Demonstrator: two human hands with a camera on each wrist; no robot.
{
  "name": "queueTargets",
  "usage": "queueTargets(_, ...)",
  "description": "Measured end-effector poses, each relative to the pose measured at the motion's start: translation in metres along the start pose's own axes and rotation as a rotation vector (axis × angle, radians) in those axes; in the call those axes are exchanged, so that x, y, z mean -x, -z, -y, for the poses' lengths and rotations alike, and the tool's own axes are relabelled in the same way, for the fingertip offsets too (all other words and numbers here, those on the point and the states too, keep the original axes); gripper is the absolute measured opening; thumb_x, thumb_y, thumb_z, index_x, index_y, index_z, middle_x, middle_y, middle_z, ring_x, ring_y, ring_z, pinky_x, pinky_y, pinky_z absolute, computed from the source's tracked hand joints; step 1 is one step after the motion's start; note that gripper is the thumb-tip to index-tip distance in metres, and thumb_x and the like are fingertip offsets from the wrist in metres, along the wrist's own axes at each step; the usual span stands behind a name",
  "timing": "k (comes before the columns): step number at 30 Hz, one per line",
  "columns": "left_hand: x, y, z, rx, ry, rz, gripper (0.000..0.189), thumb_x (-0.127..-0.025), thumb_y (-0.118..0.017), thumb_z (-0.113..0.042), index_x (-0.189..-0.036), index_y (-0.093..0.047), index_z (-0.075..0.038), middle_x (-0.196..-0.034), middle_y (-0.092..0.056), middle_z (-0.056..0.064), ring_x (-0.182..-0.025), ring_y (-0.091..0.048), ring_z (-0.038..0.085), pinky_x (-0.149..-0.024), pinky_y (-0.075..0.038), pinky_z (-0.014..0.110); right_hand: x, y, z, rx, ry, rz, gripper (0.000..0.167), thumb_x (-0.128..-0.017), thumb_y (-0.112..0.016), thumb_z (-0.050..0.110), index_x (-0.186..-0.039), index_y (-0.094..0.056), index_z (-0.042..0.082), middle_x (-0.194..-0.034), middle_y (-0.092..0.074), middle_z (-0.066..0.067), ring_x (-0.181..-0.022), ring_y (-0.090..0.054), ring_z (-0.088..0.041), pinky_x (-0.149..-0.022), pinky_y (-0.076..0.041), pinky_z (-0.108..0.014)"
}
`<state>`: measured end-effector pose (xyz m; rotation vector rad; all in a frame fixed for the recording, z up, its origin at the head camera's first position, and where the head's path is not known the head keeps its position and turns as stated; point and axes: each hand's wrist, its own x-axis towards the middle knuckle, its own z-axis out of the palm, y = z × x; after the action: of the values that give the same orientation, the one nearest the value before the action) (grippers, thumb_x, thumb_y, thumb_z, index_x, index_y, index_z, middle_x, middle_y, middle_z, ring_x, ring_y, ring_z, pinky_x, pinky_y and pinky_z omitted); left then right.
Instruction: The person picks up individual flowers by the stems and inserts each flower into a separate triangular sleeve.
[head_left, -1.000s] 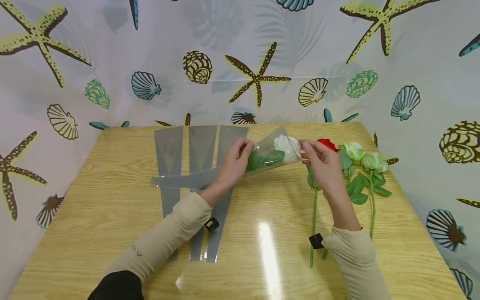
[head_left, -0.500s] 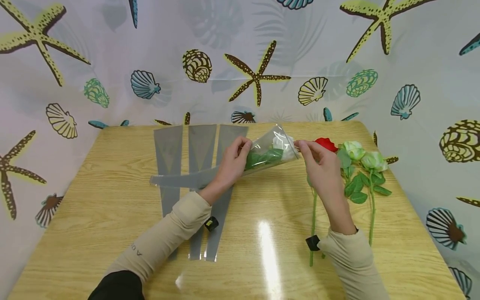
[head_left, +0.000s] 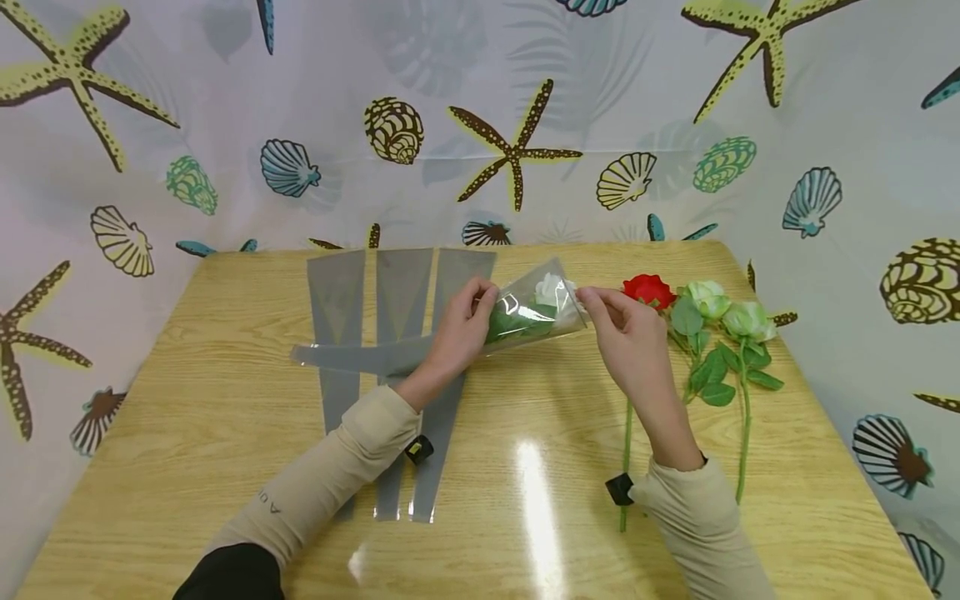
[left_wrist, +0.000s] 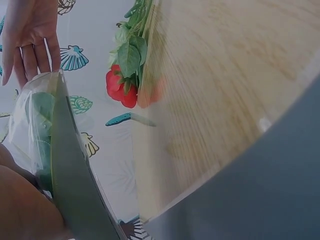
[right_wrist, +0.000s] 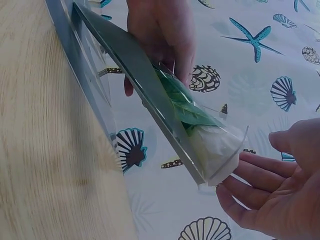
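A white rose (head_left: 552,292) with green leaves (right_wrist: 182,102) lies inside a clear flower sleeve (head_left: 525,321), which is held tilted above the table. My left hand (head_left: 463,323) grips the sleeve around its middle, thumb on the near side. The sleeve's narrow tail points left. My right hand (head_left: 630,342) is at the wide mouth; in the right wrist view its fingers (right_wrist: 257,180) are fairly straight and touch the rim beside the bloom, with the thumb apart. The stem is mostly hidden by the sleeve and the left hand.
Several flat grey sleeves (head_left: 337,300) lie side by side under the left forearm. On the right of the wooden table (head_left: 187,400) lie a red rose (head_left: 648,291) and pale green roses (head_left: 748,322) with long stems. A shell-printed cloth (head_left: 300,83) hangs behind.
The right hand has moved left with the sleeve's mouth. The sleeve has shifted slightly left, and the white bloom sits further inside it. The red rose is more exposed.
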<state>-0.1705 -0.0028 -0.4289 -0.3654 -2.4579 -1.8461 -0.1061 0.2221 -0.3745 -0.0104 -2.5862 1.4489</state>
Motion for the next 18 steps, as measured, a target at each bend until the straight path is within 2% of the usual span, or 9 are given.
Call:
queueTargets(13,0.0002,-0.0039,0.0004,-0.023,-0.003,0.024,0.026,-0.114,-0.047,-0.025,-0.114,-0.064,-0.006,-0.093,-0.060,0.007,-0.082,-0.053,0.018,-0.076,-0.043,0.032,-0.0010,-0.0017,-0.0034,0.031,-0.006,0.020,0.058,-0.107,-0.056,0.054,-0.137,-0.070,0.007,-0.131,-0.074,-0.018,-0.123,-0.071,-0.036,-0.105,-0.054,-0.057)
queueTargets(18,-0.0013,-0.0041,0.0013,-0.004,0.006,0.013,0.026,-0.114,-0.046,-0.024,-0.114,-0.064,-0.006,-0.093,-0.058,0.005,-0.080,-0.051,0.017,-0.074,-0.042,0.032,-0.0029,0.0034,-0.0032,0.015,-0.028,0.051,0.057,-0.108,-0.055,0.053,-0.139,-0.069,0.008,-0.136,-0.072,-0.017,-0.128,-0.068,-0.037,-0.109,-0.051,-0.057)
